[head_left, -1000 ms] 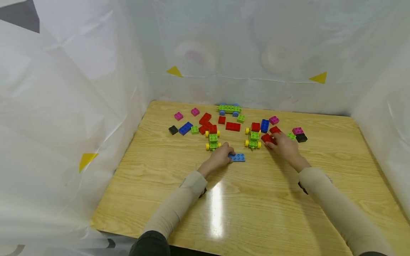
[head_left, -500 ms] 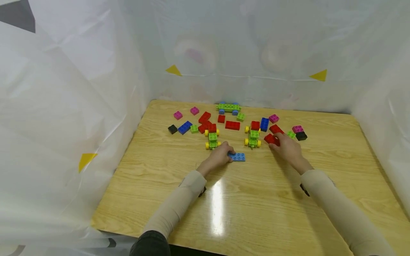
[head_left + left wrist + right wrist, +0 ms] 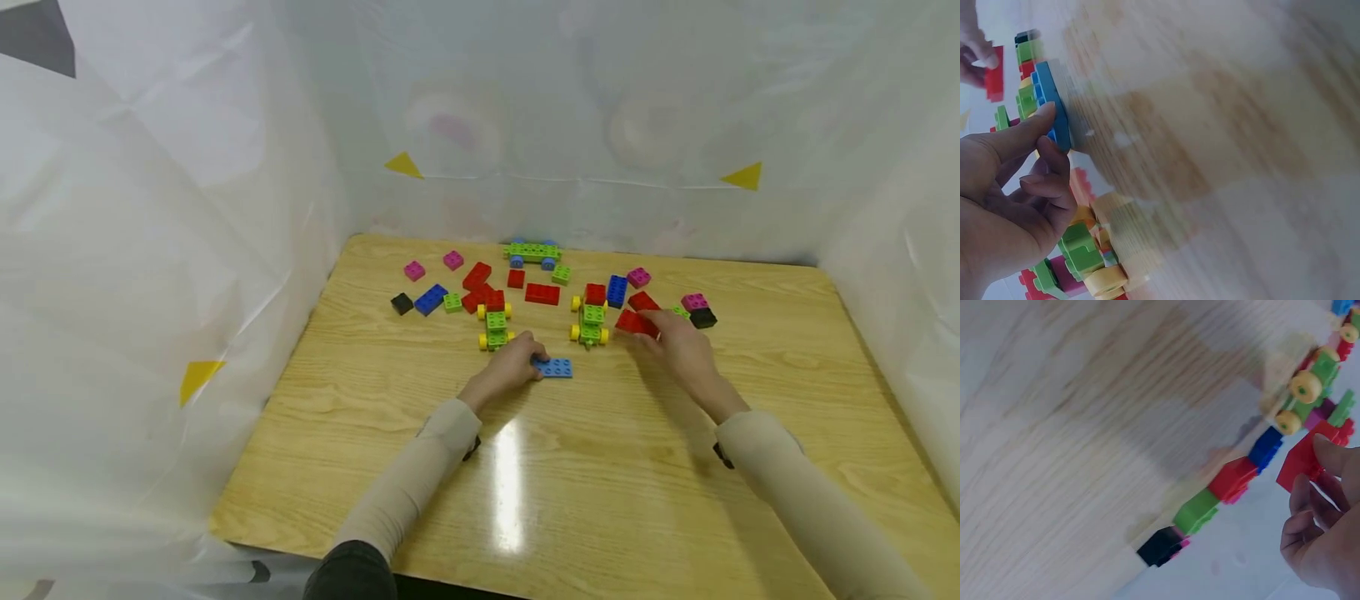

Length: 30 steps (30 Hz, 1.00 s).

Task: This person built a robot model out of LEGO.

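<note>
My left hand pinches the left end of a light blue studded brick at the middle of the table. In the left wrist view, thumb and fingers close on that blue brick. A long red brick is between the thumb and fingers of my right hand. Raised off the table, the red brick also shows in the right wrist view. Two small green cars with yellow wheels and red bricks on them stand just beyond my hands, a left car and a right car.
Behind the cars lie loose bricks: a red brick, a left blue brick, a right blue brick and several pink and green ones. Black bricks sit at both sides. A green base with blue wheels stands near the back edge.
My right hand has picked up the red brick and drawn it slightly up and to the right, toward me. My left hand stays on the light blue brick.
</note>
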Each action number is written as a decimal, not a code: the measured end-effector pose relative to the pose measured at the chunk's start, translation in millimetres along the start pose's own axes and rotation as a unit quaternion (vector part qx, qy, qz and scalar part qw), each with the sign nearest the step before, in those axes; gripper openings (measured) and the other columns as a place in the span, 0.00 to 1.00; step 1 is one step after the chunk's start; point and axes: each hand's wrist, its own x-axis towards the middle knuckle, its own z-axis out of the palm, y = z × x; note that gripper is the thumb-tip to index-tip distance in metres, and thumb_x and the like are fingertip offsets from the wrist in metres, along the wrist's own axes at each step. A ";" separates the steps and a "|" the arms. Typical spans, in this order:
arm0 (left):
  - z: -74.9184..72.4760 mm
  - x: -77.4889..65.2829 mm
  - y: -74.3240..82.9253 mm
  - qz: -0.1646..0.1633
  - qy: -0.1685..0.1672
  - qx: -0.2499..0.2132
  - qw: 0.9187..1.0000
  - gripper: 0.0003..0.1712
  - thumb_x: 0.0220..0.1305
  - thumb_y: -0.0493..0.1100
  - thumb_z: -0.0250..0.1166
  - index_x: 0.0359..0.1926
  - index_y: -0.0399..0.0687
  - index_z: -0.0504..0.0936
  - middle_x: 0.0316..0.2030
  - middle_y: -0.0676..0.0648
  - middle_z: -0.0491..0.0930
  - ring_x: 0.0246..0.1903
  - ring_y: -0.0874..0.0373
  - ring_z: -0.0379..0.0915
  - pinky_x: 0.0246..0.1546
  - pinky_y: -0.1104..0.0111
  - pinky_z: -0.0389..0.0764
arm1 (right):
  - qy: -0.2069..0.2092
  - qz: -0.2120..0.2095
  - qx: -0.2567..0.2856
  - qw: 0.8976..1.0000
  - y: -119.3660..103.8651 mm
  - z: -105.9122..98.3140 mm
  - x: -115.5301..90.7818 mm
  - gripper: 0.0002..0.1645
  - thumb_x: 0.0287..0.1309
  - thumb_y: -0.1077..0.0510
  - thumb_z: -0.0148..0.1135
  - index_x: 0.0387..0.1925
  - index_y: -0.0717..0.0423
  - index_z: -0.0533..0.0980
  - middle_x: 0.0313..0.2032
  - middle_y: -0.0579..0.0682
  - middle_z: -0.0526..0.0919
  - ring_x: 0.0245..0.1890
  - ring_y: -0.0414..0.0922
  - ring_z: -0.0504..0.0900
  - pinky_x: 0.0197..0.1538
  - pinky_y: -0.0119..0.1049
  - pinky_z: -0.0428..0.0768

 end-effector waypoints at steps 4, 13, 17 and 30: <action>-2.7 0.8 -1.2 -0.001 -0.004 0.005 1.000 0.15 0.60 0.39 0.69 0.48 0.43 0.84 0.39 0.48 0.73 0.37 0.60 0.69 0.42 0.71 0.73 | 0.033 -0.093 0.034 0.995 -19.2 4.4 -2.1 0.23 0.55 0.62 0.69 0.53 0.62 0.77 0.42 0.59 0.81 0.30 0.50 0.77 0.31 0.45 0.78; -2.3 3.7 -1.3 0.005 -0.004 0.020 1.000 0.15 0.59 0.39 0.70 0.47 0.43 0.85 0.38 0.48 0.74 0.36 0.60 0.70 0.41 0.72 0.73 | -0.061 -0.146 0.060 0.986 -62.1 19.7 -7.1 0.25 0.54 0.60 0.70 0.55 0.59 0.78 0.46 0.58 0.82 0.46 0.55 0.80 0.49 0.53 0.78; -2.7 3.7 -0.4 0.007 -0.001 0.022 1.000 0.15 0.58 0.39 0.71 0.47 0.43 0.85 0.38 0.47 0.74 0.37 0.59 0.71 0.41 0.72 0.74 | -0.094 -0.159 0.044 0.982 -68.9 25.8 -5.5 0.25 0.55 0.59 0.69 0.56 0.56 0.78 0.48 0.57 0.81 0.47 0.54 0.79 0.51 0.52 0.77; -2.3 4.7 -1.8 0.000 -0.004 0.024 1.000 0.15 0.58 0.39 0.71 0.48 0.44 0.85 0.38 0.48 0.73 0.35 0.60 0.70 0.41 0.72 0.73 | -0.124 -0.171 0.020 0.977 -72.3 31.6 1.6 0.21 0.55 0.59 0.70 0.52 0.57 0.80 0.45 0.55 0.82 0.44 0.51 0.79 0.48 0.50 0.79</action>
